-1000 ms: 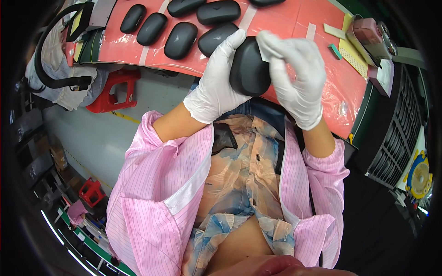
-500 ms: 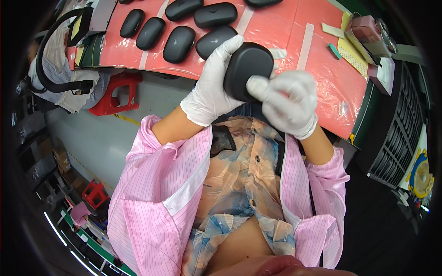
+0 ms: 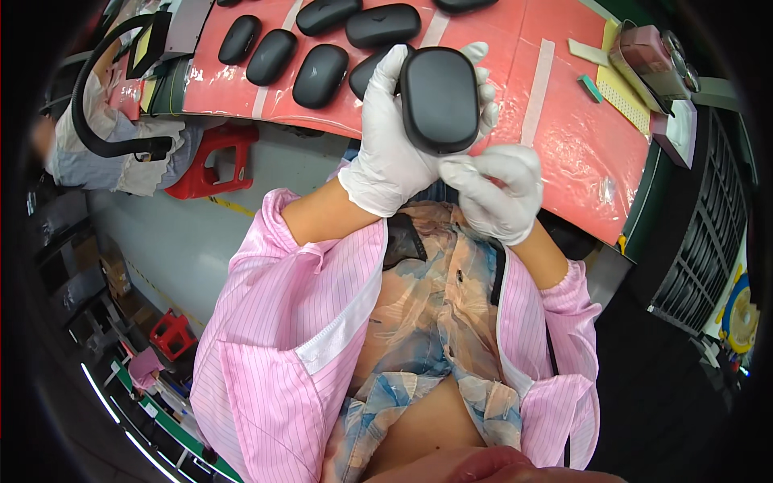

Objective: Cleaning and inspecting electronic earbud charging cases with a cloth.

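Note:
In my gloved left hand (image 3: pixel 388 145) rests a black rounded case (image 3: pixel 440 100), its smooth broad face turned up and the fingers wrapped round its far side. My right hand (image 3: pixel 495 191), also in a white glove, is just below the case's lower right edge. Its fingers are curled with thumb and forefinger together; anything between them is too small or hidden to make out. Behind the held case lies a similar black case (image 3: pixel 364 74), partly covered by my left hand. Several more, such as this black case (image 3: pixel 320 76), lie at the table's left.
A red-pink mat (image 3: pixel 580 173) with pale tape strips covers the table. At its right are a yellow sheet (image 3: pixel 622 95), a small green block (image 3: pixel 590 88) and a metal container (image 3: pixel 651 60). A black curved tube (image 3: pixel 76 113) and red stool (image 3: pixel 211 161) are at left.
The held case has turned more upright and shows its broad face squarely. My right hand has come off its surface and dropped slightly lower. The whole view has shifted a little.

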Action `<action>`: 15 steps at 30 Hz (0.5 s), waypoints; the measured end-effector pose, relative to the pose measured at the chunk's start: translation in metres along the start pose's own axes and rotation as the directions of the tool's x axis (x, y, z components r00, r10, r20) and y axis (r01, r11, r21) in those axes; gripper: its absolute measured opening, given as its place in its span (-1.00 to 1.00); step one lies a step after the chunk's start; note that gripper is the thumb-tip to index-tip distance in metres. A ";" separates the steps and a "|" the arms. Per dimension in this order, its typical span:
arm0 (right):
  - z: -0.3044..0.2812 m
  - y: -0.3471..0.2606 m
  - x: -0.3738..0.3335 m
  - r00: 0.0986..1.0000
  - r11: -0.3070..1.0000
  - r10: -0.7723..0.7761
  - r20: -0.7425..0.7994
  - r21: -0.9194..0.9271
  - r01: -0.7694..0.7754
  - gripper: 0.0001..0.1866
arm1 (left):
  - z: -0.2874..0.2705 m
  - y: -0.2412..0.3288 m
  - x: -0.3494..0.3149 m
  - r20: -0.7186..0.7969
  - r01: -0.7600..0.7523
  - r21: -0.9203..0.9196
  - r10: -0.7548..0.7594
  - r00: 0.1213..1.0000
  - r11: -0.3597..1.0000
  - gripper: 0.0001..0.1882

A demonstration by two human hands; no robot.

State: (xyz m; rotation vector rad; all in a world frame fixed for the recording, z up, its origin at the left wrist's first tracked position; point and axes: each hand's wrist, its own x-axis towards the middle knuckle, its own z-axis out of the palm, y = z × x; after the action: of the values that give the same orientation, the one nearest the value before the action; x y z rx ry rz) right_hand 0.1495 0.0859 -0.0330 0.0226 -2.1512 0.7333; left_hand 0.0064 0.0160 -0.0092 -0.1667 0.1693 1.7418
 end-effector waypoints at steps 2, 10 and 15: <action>-0.009 0.009 -0.007 0.993 0.997 0.044 -0.106 -0.055 -0.051 -0.58 | 0.000 0.004 0.000 0.003 0.016 -0.018 -0.016 1.000 1.000 -0.34; -0.030 0.011 -0.002 0.916 0.899 0.396 -0.065 -0.174 -0.401 -0.34 | 0.010 -0.013 0.003 -0.072 -0.220 0.495 0.292 0.954 0.841 -0.60; -0.041 0.011 0.001 0.873 0.866 0.484 -0.055 -0.108 -0.487 -0.31 | 0.007 -0.026 0.031 0.157 -0.237 0.792 0.188 0.970 0.563 -0.62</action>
State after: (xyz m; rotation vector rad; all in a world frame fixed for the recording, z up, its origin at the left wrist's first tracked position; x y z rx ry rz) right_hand 0.1761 0.1160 -0.0181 -0.6127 -2.1909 0.8771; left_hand 0.0265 0.0518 -0.0090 0.6112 0.9686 1.7347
